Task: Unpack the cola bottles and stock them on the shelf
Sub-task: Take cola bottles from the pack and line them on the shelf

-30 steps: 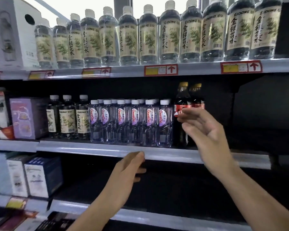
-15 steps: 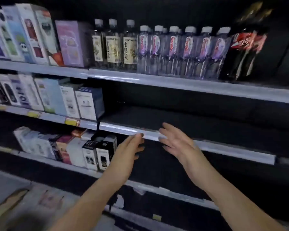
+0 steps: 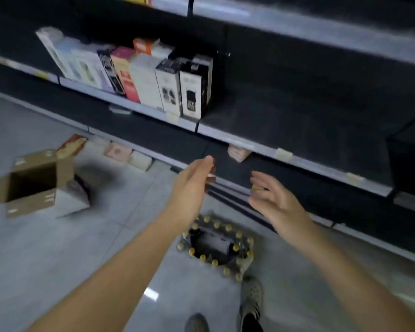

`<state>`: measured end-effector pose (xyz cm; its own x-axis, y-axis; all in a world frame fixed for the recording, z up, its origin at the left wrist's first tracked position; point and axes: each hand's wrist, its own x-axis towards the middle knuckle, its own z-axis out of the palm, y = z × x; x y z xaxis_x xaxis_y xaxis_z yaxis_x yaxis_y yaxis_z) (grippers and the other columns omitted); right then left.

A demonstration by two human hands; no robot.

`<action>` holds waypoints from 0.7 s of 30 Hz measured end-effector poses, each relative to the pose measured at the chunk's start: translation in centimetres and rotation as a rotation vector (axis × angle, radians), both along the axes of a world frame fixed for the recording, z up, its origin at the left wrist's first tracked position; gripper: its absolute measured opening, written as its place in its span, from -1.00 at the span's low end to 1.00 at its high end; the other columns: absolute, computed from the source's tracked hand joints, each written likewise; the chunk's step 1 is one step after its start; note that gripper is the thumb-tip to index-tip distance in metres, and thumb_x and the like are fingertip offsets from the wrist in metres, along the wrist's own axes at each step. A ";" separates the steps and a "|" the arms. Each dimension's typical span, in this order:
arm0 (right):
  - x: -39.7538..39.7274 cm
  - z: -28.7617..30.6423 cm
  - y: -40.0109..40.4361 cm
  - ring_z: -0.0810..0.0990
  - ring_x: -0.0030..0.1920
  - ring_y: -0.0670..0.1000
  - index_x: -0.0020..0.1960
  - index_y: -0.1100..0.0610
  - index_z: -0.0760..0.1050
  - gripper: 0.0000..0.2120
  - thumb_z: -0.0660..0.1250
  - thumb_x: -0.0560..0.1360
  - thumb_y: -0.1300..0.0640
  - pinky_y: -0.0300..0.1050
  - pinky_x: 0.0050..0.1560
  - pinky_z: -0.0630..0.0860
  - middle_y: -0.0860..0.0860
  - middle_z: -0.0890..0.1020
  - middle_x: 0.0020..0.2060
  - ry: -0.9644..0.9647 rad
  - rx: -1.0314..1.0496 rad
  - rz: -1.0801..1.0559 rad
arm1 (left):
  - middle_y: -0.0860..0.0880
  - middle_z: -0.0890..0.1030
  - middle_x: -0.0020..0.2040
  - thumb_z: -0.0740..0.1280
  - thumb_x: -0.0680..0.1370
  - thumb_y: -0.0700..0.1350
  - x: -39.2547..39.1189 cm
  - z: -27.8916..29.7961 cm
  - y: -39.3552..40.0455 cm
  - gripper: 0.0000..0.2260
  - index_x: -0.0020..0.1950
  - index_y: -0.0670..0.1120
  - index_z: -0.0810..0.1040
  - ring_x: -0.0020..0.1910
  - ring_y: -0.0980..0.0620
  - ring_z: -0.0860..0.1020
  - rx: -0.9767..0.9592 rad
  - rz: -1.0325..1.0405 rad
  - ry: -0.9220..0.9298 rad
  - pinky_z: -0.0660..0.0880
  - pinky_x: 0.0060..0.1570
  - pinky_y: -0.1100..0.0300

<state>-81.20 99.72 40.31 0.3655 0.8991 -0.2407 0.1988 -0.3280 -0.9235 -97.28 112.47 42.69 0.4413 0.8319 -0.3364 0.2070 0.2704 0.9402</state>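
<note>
Both our left hand and right hand hang spread and empty above the yellow-capped dark cola bottles in torn wrap on the near floor; risk: loosened wrap lets bottles topple when grabbed.

A pack of cola bottles stands on the floor, near the foot of the shelf unit, with the bottles ringing a gap in the middle. Just near of it are two shoes. Well to the left on the floor sits an open cardboard box. Far of that box, small packs lie along the shelf base. On the lower shelf, upright boxes fill the left part. The left hand and right hand hang side by side above the bottles, apart.
</note>
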 end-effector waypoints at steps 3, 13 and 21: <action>-0.8 -9.2 -0.9 0.45 0.40 -0.22 0.49 -0.21 0.35 -0.52 0.38 0.62 0.02 -0.10 0.40 0.43 -0.30 0.47 0.39 -0.034 -0.149 0.029 | 0.08 0.67 0.09 0.16 0.69 0.12 -1.1 -8.2 -0.6 -0.74 0.09 0.06 0.60 0.13 0.05 0.64 -0.092 0.021 0.066 0.51 0.23 0.05; -0.2 -39.0 -2.2 0.64 0.19 0.09 0.45 -0.03 0.43 -0.58 0.33 0.61 0.02 0.07 0.15 0.60 0.00 0.63 0.22 -0.510 -0.553 0.336 | -0.08 0.66 0.00 0.23 0.69 0.06 -1.1 -31.5 -1.9 -0.64 0.15 -0.22 0.61 -0.02 0.02 0.64 -0.262 0.059 0.105 0.55 0.15 0.04; -0.4 -54.5 -1.3 0.47 0.36 0.26 0.35 0.04 0.48 -0.66 0.26 0.59 0.16 0.18 0.22 0.56 0.14 0.42 0.40 -0.883 -0.801 0.641 | 0.07 0.73 -0.11 0.20 0.69 0.07 -1.0 -39.4 -2.0 -0.68 0.10 -0.14 0.61 -0.08 0.13 0.70 -0.237 0.018 0.136 0.58 -0.04 0.30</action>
